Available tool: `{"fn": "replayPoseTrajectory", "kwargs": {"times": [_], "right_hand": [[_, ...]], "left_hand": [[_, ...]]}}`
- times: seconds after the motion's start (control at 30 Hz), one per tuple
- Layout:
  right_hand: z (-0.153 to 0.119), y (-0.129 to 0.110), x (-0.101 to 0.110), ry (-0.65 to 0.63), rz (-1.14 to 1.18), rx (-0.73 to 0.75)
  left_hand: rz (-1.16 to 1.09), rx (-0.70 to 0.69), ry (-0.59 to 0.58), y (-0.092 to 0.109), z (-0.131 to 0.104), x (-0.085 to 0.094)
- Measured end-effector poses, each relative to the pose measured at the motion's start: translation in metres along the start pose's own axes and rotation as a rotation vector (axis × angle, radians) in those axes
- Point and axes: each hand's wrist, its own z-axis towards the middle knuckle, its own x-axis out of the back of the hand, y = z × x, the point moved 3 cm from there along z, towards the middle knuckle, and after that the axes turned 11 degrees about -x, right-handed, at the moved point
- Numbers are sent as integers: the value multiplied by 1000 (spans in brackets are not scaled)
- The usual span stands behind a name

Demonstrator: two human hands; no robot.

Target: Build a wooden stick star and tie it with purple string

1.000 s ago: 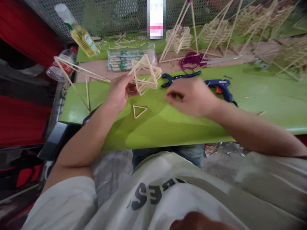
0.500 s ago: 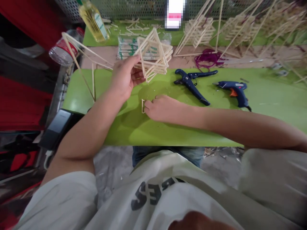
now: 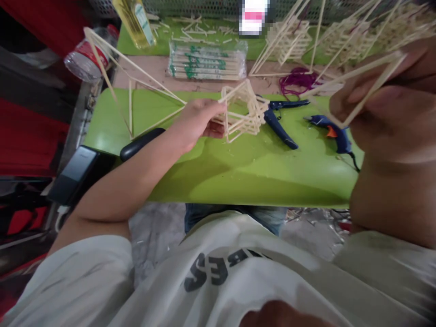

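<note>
My left hand (image 3: 197,122) is closed on the edge of a stacked lattice (image 3: 252,113) of thin pale wooden sticks, held above the green table. Close to the camera on the right, my right hand (image 3: 391,104) is raised and its fingers pinch a small triangle (image 3: 373,92) of joined wooden sticks. A dark blue hand cutter (image 3: 281,131) lies partly behind the lattice. Below and behind my right hand is a blue glue gun (image 3: 335,131) with an orange trigger.
Plastic-wrapped sticks (image 3: 207,61) lie behind the lattice. Purple cord (image 3: 296,82) and several finished stick structures (image 3: 293,41) stand at the back right. A large stick frame (image 3: 130,109), an oil bottle (image 3: 134,22), a plastic jar (image 3: 85,59) and a black device (image 3: 76,170) are on the left.
My right hand has risen from the tabletop to the far right, near the camera, bringing the small stick triangle along. My left hand and the lattice have shifted right and lower in view.
</note>
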Motion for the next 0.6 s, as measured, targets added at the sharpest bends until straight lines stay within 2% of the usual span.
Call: {"fn": "replayPoseTrajectory", "kwargs": {"times": [0.03,0.07,0.13,0.23,0.3,0.4,0.47,0.53,0.6], "right_hand": [[0,2,-2,48,162,50],[1,9,-7,10,266,13],[-1,25,-18,-57,345,-33],[-8,47,-26,-102,306,-69],[-16,52,-28,-117,188,-40],[-29,43,-35,-100,-149,165],[-39,34,-45,-95,-426,305],[-48,26,-57,-116,-675,391],[-56,21,-69,-181,-860,452]], "left_hand": [[1,19,-31,-1,-5,-5],[5,49,-64,-3,-10,-10],[16,118,-124,-6,-18,-18],[56,192,-206,-5,-27,-28],[212,204,-239,1,-32,-32],[764,148,-229,17,-37,-31],[1040,74,-174,27,-37,-26],[1113,-38,-114,30,-37,-21],[1057,-163,-112,27,-37,-16]]}}
